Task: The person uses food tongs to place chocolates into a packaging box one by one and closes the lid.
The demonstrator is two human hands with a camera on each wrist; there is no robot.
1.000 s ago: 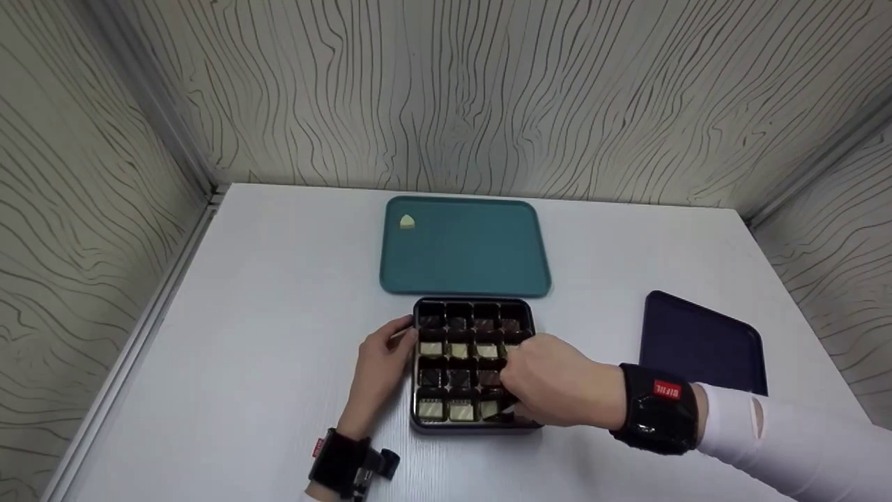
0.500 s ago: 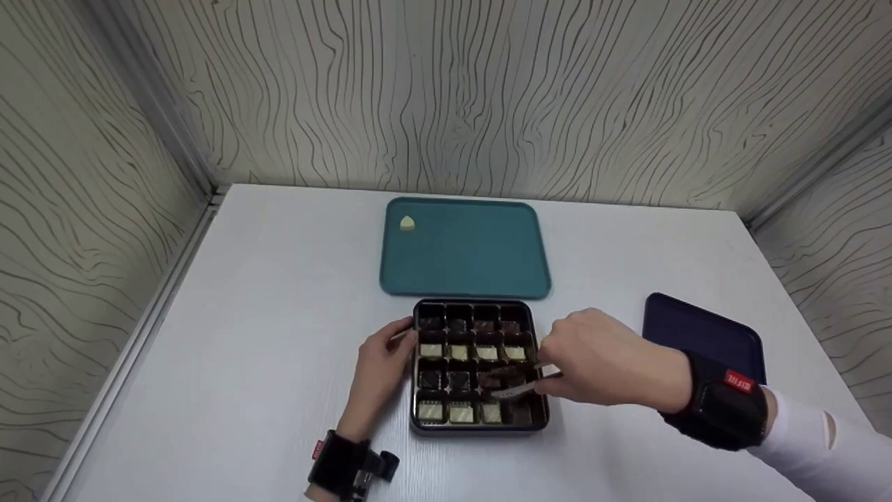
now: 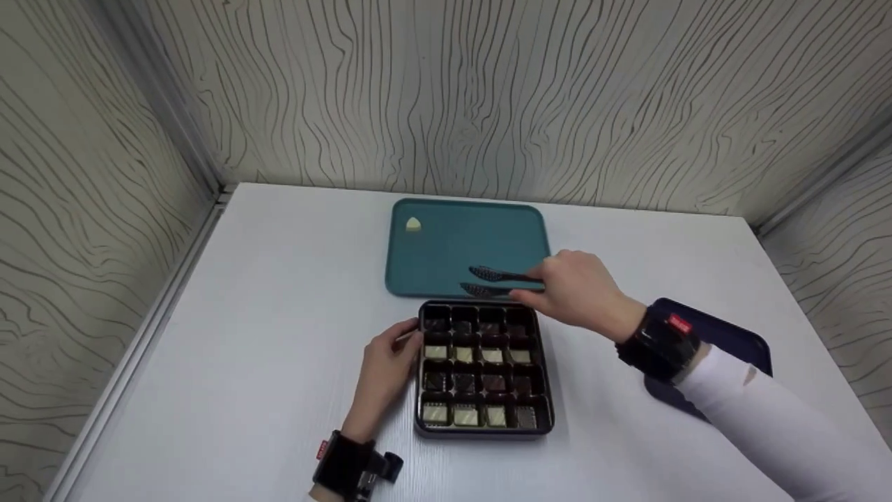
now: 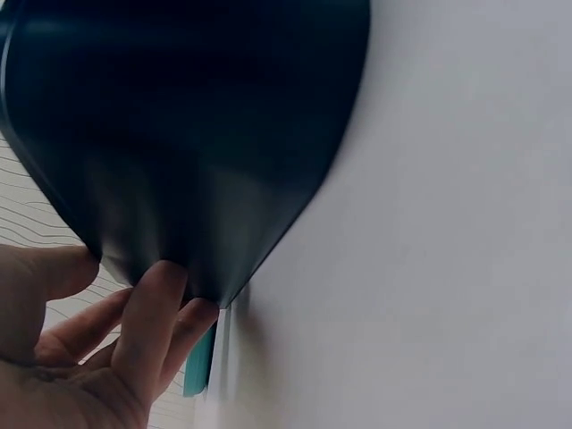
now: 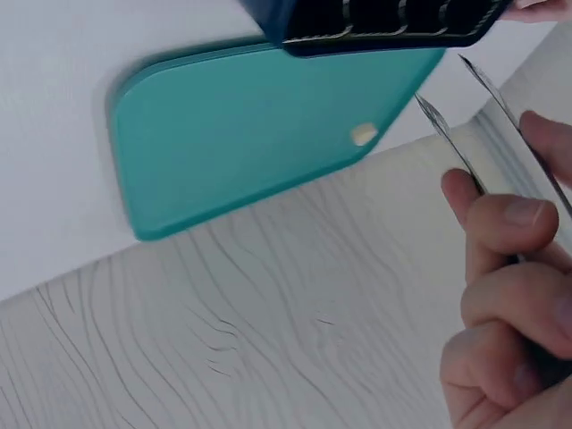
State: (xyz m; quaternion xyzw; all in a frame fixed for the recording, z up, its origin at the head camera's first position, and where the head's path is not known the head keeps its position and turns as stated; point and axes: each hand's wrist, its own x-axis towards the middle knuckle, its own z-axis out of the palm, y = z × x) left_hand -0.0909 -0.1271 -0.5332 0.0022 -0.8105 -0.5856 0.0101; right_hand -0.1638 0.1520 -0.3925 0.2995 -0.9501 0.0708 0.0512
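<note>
My left hand point(image 3: 389, 359) rests its fingers and thumb against the left wall of a dark divided box point(image 3: 485, 431). In the left wrist view its fingertips touch the box's outer side near a corner. Cream and dark chocolates point(image 3: 465, 416) sit in the box's compartments, row by row; the bottom right one looks greyish and patterned. My right hand point(image 3: 575, 287) holds black tongs point(image 3: 498, 289) above the front edge of a teal tray point(image 3: 446, 254). The tongs' arms are spread, with nothing between the tips. One cream piece point(image 3: 413, 224) lies at the tray's back left.
A dark blue lid or tray point(image 3: 725, 333) lies at the right, partly covered by my right forearm. The white table point(image 3: 293, 293) meets wood-patterned wall panels point(image 3: 474, 97) at its back and sides.
My right hand has risen out of the box's lower right area and moved back with the tongs toward the teal tray. The left hand has kept its place at the box.
</note>
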